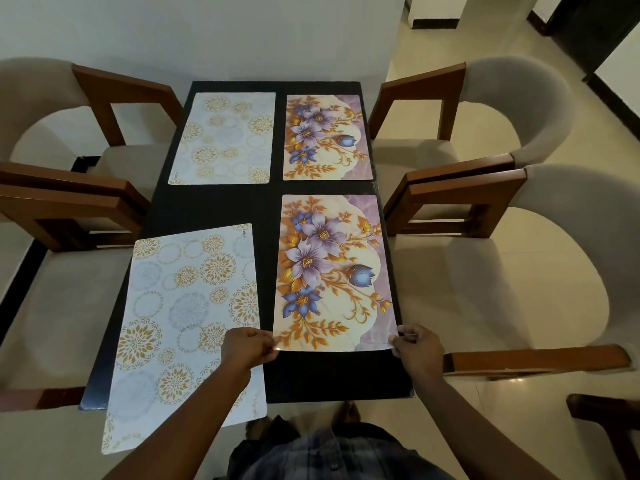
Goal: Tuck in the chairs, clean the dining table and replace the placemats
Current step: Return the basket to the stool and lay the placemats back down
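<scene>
The left hand (250, 347) pinches the near left corner of the near floral placemat (334, 271), and the right hand (417, 344) pinches its near right corner, thumbs on top; both grips are closed on the mat's edge. Holding the two corners likely lets the person slide and square the sheet against the table's right side, in line with the far floral placemat (327, 137) beyond it. The held mat lies flat on the dark dining table (214, 206), its near edge lifted very slightly at the fingers. It is glossy, cream and lilac, printed with purple and blue flowers and gold leaves. Just beside the left hand, the near circle-patterned placemat (188, 327) sits crooked, its near end hanging over the table edge, so it probably needs straightening next. The far circle-patterned placemat (223, 138) lies square. Four upholstered chairs, such as the near right chair (526, 268), flank the table, seats partly under it
</scene>
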Demonstrator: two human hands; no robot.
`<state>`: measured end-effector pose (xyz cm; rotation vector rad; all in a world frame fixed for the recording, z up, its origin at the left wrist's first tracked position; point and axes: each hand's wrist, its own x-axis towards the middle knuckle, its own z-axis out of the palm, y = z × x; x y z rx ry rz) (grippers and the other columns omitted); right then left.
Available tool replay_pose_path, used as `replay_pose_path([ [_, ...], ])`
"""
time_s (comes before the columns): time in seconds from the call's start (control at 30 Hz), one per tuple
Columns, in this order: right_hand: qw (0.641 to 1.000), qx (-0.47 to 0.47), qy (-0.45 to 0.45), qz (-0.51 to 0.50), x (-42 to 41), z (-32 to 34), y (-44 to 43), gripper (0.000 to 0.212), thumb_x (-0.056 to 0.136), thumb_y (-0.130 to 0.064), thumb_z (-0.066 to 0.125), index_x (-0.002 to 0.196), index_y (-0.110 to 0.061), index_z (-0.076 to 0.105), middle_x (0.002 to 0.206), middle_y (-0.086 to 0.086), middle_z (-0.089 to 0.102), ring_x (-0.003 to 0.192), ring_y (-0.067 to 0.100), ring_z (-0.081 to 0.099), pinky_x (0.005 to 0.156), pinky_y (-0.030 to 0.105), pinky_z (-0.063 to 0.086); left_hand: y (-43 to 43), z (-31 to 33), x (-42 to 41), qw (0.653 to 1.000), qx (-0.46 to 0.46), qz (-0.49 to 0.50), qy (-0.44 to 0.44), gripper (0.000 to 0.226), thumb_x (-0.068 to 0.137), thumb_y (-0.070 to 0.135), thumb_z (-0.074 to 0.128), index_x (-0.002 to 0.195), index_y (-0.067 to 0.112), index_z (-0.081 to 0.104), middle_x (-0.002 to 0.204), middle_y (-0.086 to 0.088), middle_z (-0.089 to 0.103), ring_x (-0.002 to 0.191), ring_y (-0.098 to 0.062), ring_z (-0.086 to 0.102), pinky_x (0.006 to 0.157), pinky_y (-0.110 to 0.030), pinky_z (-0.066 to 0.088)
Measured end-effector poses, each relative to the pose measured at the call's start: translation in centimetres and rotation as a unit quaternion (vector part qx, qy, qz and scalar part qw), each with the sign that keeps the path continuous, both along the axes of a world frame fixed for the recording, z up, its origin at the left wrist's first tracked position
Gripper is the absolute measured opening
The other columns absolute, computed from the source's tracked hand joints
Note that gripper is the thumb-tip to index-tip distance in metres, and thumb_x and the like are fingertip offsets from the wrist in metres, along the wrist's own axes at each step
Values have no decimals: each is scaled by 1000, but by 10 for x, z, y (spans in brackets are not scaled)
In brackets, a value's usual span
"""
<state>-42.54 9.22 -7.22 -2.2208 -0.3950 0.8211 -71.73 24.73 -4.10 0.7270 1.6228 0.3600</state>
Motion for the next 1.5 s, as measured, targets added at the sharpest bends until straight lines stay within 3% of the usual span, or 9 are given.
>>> replay_pose_path([
  [0.1, 1000, -12, -2, 5, 0, -4, -1, 16, 88, -13, 82, 103, -14, 76, 93, -1, 73, 82, 17, 72, 75, 36, 64, 0, -1, -1, 1000, -12, -6, 5, 8, 83, -15, 76, 91, -13, 74, 96, -27, 75, 88, -42, 77, 59, -32, 66],
  [0.5, 1000, -17, -20, 2, 6, -6, -5, 23, 88, -15, 82, 110, -9, 78, 94, 0, 75, 78, 13, 72, 75, 34, 64, 0, -1, 7, 998, -40, -43, 35, 9, 83, -13, 78, 92, -10, 75, 92, -24, 77, 81, -35, 79, 53, -32, 63],
  [0.63, 999, -26, -33, 20, 7, -7, -6, 21, 87, -19, 83, 106, -12, 79, 94, 1, 77, 80, 19, 73, 78, 41, 64, 0, 0, 6, 997, -28, -50, 45, 9, 82, -13, 78, 90, -10, 75, 90, -24, 77, 79, -34, 79, 53, -31, 63],
  [0.8, 996, -42, -50, 53, 10, 1, -6, 10, 87, -20, 84, 87, -16, 75, 79, -7, 68, 75, 6, 64, 61, 21, 48, -3, -2, 5, 996, -8, -63, 61, 7, 82, -11, 79, 87, -8, 76, 88, -21, 77, 76, -31, 80, 56, -32, 64],
  [1.0, 995, -63, -42, 59, 12, 8, -7, 12, 85, -16, 84, 85, -13, 73, 79, -3, 70, 77, 14, 67, 59, 19, 43, -8, -9, 2, 987, 53, -110, 106, 7, 83, 0, 83, 79, 0, 78, 80, -17, 78, 68, -29, 79, 67, -38, 67],
  [1.1, 995, -55, -51, 69, 10, 9, -9, 12, 87, -17, 83, 85, -16, 71, 79, -4, 70, 75, 9, 65, 59, 19, 44, -12, -8, 0, 978, 90, -130, 139, 10, 83, 5, 85, 76, 4, 78, 70, -11, 77, 63, -25, 77, 60, -31, 65],
  [1.23, 993, -24, -53, 107, -4, 17, -6, 6, 91, -19, 78, 91, -18, 72, 83, -12, 67, 78, 2, 63, 69, 17, 51, -17, -8, -12, 980, 96, -100, 141, 13, 81, 9, 88, 77, 4, 77, 70, -8, 77, 62, -22, 77, 61, -29, 64],
  [1.37, 981, 8, -39, 188, -35, 22, -1, 3, 93, -19, 76, 94, -18, 73, 87, -15, 69, 83, -2, 64, 65, 3, 42, -29, -2, -35, 984, 101, -45, 140, 12, 80, 9, 88, 75, 5, 79, 66, -6, 77, 60, -21, 77, 61, -28, 63],
  [1.5, 961, 28, -6, 275, -80, 23, 6, 6, 91, -24, 79, 92, -24, 73, 88, -15, 72, 84, -3, 67, 71, 6, 47, -40, 7, -74, 988, 102, 28, 109, 13, 76, 3, 90, 82, 1, 78, 71, -12, 78, 68, -30, 79, 70, -39, 67],
])
